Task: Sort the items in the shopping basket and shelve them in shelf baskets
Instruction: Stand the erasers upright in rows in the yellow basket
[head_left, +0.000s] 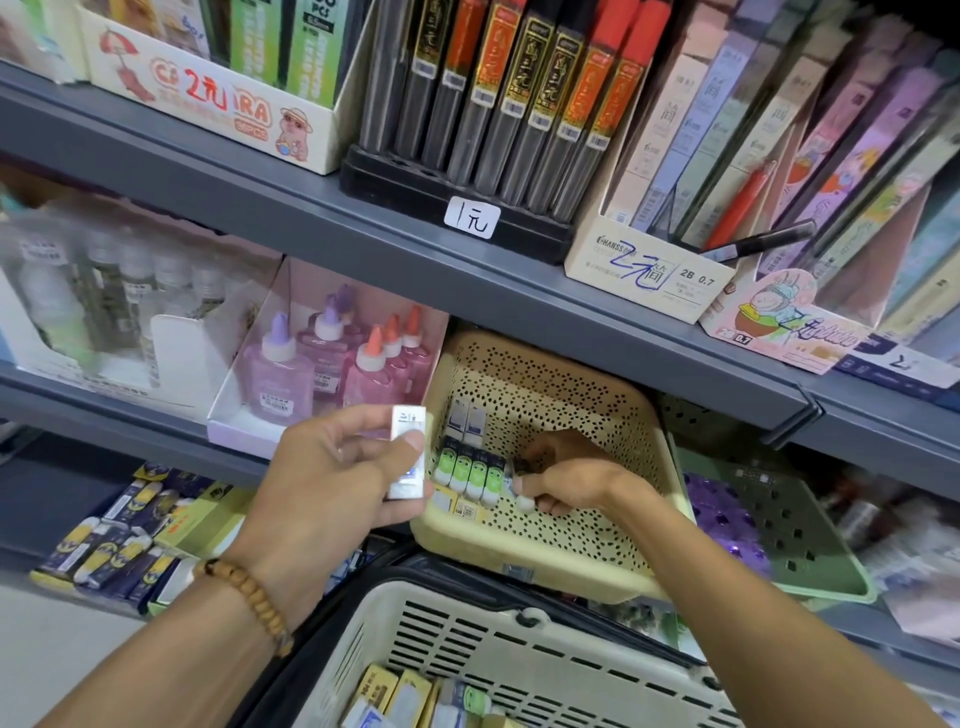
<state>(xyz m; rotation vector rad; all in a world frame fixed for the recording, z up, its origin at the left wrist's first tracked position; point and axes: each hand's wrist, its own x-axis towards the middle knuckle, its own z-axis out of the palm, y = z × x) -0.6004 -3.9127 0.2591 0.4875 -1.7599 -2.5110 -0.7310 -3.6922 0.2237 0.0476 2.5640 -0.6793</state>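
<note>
My left hand (343, 470) holds a small white eraser box (409, 452) upright, just left of the cream perforated shelf basket (545, 558). My right hand (563, 478) reaches inside that basket and pinches a small eraser (521, 496) at the end of a row of green-and-white erasers (467, 475). Two white boxes (466, 421) stand behind the row, and yellow-labelled ones (460, 506) lie in front. The cream shopping basket (467, 639) sits below, with several small eraser boxes (405, 696) in it.
Pink and purple glue bottles (332, 364) fill a white tray left of the shelf basket. A green shelf basket (779, 525) stands to its right. Dark blue and yellow packs (119, 540) lie lower left. Pencil-lead boxes (498, 93) line the grey shelf (363, 228) above.
</note>
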